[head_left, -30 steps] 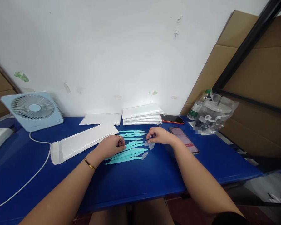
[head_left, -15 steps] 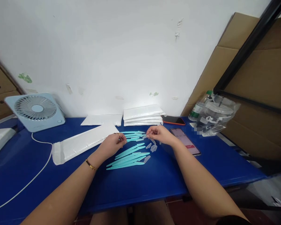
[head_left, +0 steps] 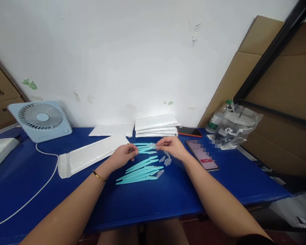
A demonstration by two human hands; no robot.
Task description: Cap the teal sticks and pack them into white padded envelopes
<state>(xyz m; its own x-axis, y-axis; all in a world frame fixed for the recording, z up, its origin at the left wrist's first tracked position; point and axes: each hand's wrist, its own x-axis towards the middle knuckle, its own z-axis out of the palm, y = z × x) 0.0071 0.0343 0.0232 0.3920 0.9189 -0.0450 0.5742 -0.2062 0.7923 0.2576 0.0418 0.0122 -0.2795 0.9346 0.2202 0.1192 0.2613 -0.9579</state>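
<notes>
Several teal eyebrow razors (head_left: 140, 174) lie fanned out on the blue table, handles pointing left. My left hand (head_left: 123, 156) is closed with thumb and fingers pinching the handle of one razor at the upper part of the group. In my right hand (head_left: 169, 147) a translucent plastic blade cap (head_left: 153, 145) is pinched, at the blade end of that razor. Whether the cap touches the blade is too small to tell. More clear caps (head_left: 167, 161) lie loose just below my right hand, and another cap (head_left: 160, 173) is by the lowest razor's tip.
A white padded mailer (head_left: 89, 157) lies left of the razors, with a stack of mailers (head_left: 155, 126) behind. A phone (head_left: 202, 154) and an orange-edged phone (head_left: 190, 131) are at right, near a bagged cup (head_left: 236, 126) and bottle (head_left: 216, 117). A blue fan (head_left: 42, 119) stands left.
My right hand has moved slightly left with the clear cap, closer to my left hand. The left hand stays nearly in place, and the view has shifted a little.
</notes>
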